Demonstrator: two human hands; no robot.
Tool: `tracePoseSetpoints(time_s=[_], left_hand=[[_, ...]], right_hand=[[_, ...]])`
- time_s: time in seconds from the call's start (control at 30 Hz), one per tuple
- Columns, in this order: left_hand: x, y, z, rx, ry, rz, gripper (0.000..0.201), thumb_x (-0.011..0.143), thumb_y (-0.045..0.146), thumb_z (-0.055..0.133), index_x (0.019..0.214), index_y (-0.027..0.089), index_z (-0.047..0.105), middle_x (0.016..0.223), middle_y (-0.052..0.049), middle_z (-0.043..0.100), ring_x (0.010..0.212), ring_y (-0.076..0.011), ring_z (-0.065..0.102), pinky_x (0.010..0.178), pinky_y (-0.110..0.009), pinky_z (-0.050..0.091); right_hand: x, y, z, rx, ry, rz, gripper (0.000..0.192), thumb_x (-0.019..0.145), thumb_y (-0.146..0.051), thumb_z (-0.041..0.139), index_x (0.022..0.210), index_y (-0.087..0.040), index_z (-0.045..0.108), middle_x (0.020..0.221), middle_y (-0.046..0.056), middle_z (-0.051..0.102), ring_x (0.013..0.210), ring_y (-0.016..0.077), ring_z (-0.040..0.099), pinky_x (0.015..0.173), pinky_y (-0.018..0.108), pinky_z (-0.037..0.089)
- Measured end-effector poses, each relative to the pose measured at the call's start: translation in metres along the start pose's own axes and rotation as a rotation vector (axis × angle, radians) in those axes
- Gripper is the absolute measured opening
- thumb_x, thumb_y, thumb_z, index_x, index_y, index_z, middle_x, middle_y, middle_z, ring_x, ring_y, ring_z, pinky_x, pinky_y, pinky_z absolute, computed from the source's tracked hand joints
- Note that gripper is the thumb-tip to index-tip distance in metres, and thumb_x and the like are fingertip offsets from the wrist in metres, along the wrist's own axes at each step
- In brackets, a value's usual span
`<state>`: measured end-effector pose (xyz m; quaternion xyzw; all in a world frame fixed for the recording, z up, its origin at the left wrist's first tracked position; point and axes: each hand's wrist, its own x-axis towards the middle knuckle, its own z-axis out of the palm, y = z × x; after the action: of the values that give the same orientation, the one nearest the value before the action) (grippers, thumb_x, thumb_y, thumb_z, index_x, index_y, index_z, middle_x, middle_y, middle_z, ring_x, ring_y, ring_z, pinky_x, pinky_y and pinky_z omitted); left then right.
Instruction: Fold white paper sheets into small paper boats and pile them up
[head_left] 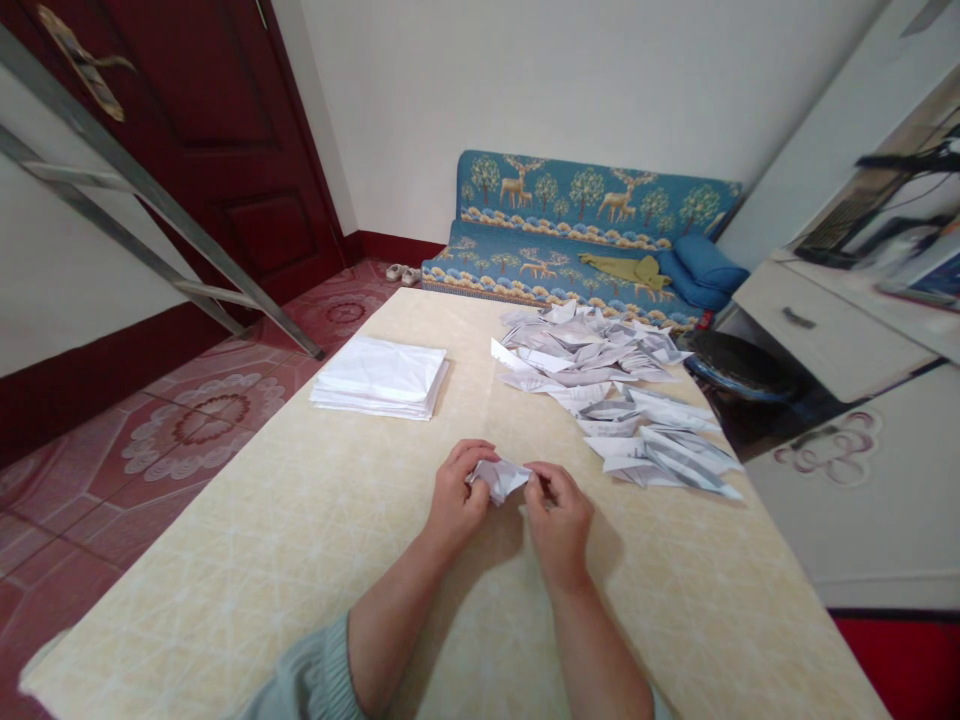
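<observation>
Between my two hands is a small piece of folded paper (504, 480), white with greyish print, just above the table. My left hand (459, 492) pinches its left side between thumb and fingers. At its right tip, the thumb and forefinger of my right hand (559, 510) are closed on the paper. To the right lies a large heap of pointed folded paper pieces (592, 360). A stack of white paper sheets (379, 378) rests at the far left of the table, beyond my left hand.
The table (300, 560) has a pale yellow patterned cover. Behind it stands a blue patterned sofa (570, 220) with a green cloth (626, 270). A metal ladder (172, 220) leans at the left near a dark red door (217, 110). At the right are a dark round stool (739, 362) and white drawers (825, 330).
</observation>
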<state>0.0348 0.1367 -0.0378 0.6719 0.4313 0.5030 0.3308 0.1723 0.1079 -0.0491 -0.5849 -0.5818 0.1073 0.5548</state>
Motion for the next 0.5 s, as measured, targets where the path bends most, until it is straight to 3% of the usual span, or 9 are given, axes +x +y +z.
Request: tracePoseSetpoints(time_s=[0.2,0.33,0.5], left_hand=[[0.000,0.000,0.001,-0.095,-0.105,-0.018,0.048,0.060,0.000,0.039,0.098,0.018,0.062,0.106,-0.006,0.059,0.096,-0.0191,0.057,0.079,-0.028,0.046],[0.002,-0.008,0.001,-0.091,-0.028,-0.124,0.039,0.065,0.004,0.044,0.097,0.017,0.063,0.097,-0.005,0.064,0.090,-0.0189,0.059,0.080,-0.029,0.046],[0.002,-0.017,0.003,-0.162,0.017,-0.286,0.024,0.074,0.020,0.053,0.095,0.014,0.063,0.086,-0.004,0.067,0.075,-0.0163,0.060,0.067,-0.025,0.047]], right_hand=[[0.000,0.005,0.001,-0.042,-0.083,0.106,0.025,0.078,-0.023,0.052,0.101,-0.017,0.061,0.092,0.007,0.069,0.078,0.0194,0.064,0.069,0.029,0.051],[0.001,0.007,-0.001,-0.052,-0.044,0.211,0.022,0.079,-0.024,0.050,0.095,-0.017,0.064,0.081,0.005,0.069,0.065,0.0175,0.061,0.061,0.027,0.049],[0.000,0.002,0.001,0.057,-0.087,0.222,0.018,0.075,-0.020,0.052,0.088,-0.017,0.064,0.082,0.004,0.068,0.075,0.0188,0.062,0.069,0.028,0.049]])
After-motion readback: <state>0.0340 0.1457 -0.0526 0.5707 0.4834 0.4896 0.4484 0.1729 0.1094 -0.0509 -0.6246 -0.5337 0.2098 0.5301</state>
